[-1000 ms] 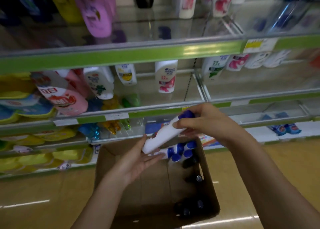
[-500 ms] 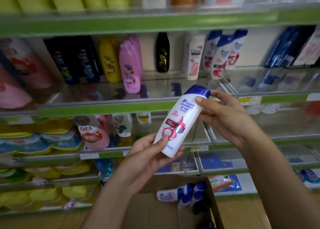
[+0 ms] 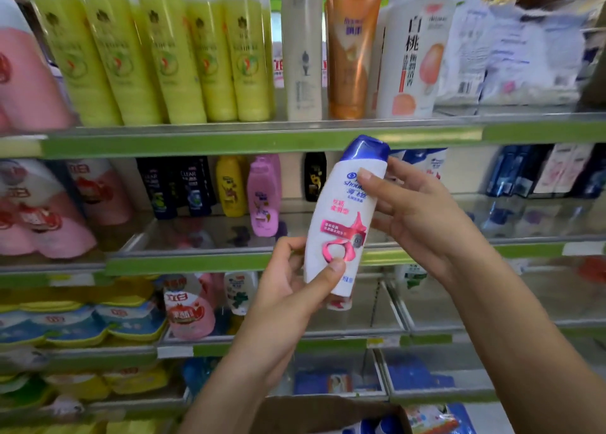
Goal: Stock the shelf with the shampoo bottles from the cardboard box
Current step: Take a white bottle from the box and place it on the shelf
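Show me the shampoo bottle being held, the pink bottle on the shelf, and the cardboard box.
shampoo bottle (image 3: 341, 227), head view, label front.
pink bottle (image 3: 263, 197), head view, body.
cardboard box (image 3: 328, 410), head view, back wall.

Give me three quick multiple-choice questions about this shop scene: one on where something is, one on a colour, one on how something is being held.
1. Where is the white shampoo bottle?
A. Standing on the top shelf
B. Held in the air in front of the shelves
C. Lying on the floor

2. What colour is the cap of that bottle?
A. Blue
B. Green
C. Orange

3. How is the bottle held?
A. By the left hand alone
B. By the right hand alone
C. By both hands

Answers:
1. B: the bottle hangs in front of the green shelf edges and rests on no shelf.
2. A: the cap at the top end is plainly blue.
3. C: the left hand grips the lower end with its thumb across the label, and the right hand holds the upper part near the cap.
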`<state>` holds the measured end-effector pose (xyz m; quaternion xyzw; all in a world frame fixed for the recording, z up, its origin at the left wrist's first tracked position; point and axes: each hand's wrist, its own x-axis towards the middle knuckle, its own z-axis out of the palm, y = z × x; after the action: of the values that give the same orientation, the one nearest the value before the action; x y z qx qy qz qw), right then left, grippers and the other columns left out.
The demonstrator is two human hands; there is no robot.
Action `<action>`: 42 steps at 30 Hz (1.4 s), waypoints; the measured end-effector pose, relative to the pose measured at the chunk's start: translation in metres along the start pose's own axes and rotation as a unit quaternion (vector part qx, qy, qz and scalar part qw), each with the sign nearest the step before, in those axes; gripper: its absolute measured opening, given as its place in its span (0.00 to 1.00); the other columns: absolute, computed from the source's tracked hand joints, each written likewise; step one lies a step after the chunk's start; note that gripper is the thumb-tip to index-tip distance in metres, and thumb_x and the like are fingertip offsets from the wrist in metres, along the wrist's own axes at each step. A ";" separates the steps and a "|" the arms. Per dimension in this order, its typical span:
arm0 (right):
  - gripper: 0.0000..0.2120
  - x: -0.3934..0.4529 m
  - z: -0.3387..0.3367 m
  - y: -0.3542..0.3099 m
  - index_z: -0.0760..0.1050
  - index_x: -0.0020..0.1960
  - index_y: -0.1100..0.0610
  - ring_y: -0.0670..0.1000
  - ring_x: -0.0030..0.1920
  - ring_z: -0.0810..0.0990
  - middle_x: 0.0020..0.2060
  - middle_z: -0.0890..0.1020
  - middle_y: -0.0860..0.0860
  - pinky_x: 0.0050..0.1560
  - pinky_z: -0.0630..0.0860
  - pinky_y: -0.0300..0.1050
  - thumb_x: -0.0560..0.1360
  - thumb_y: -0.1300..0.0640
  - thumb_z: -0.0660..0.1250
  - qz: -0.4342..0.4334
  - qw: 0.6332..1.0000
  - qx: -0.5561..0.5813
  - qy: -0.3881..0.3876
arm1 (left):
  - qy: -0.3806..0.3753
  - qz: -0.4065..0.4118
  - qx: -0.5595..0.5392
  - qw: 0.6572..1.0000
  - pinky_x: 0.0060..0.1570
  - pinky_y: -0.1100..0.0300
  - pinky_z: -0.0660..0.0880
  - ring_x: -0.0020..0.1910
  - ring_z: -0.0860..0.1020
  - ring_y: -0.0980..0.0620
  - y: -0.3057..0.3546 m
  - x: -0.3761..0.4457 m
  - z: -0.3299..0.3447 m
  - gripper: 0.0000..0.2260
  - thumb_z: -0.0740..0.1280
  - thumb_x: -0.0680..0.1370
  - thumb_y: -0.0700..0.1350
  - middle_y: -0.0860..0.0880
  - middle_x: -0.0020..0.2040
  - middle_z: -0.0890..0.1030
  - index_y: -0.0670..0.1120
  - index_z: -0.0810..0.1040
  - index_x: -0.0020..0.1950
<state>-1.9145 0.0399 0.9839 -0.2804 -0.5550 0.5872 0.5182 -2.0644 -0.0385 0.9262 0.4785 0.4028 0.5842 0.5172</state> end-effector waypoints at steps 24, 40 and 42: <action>0.19 0.017 0.041 -0.110 0.77 0.61 0.58 0.52 0.47 0.85 0.49 0.86 0.54 0.45 0.82 0.45 0.72 0.55 0.69 -0.152 0.986 -0.026 -0.064 | -0.070 0.068 -0.235 0.967 0.41 0.47 0.81 0.43 0.83 0.39 0.095 0.014 0.027 0.18 0.61 0.71 0.49 0.37 0.49 0.83 0.45 0.79 0.57; 0.18 0.006 0.054 -0.120 0.77 0.61 0.54 0.53 0.51 0.85 0.50 0.85 0.52 0.58 0.79 0.56 0.73 0.49 0.70 -0.138 0.985 -0.087 -0.054 | -0.036 0.115 -0.240 0.963 0.41 0.46 0.80 0.50 0.82 0.41 0.108 0.017 0.034 0.30 0.77 0.61 0.56 0.41 0.55 0.82 0.48 0.79 0.60; 0.19 0.003 0.053 -0.123 0.78 0.58 0.54 0.51 0.50 0.85 0.49 0.86 0.51 0.56 0.80 0.54 0.71 0.47 0.70 -0.161 0.978 -0.122 -0.048 | -0.042 0.130 -0.218 0.966 0.45 0.47 0.81 0.49 0.83 0.45 0.109 0.014 0.038 0.23 0.65 0.69 0.53 0.44 0.54 0.83 0.49 0.77 0.63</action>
<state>-1.9268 0.0049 1.1130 -0.2203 -0.6846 0.4366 0.5404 -2.0510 -0.0405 1.0418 0.4266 0.1779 0.6991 0.5455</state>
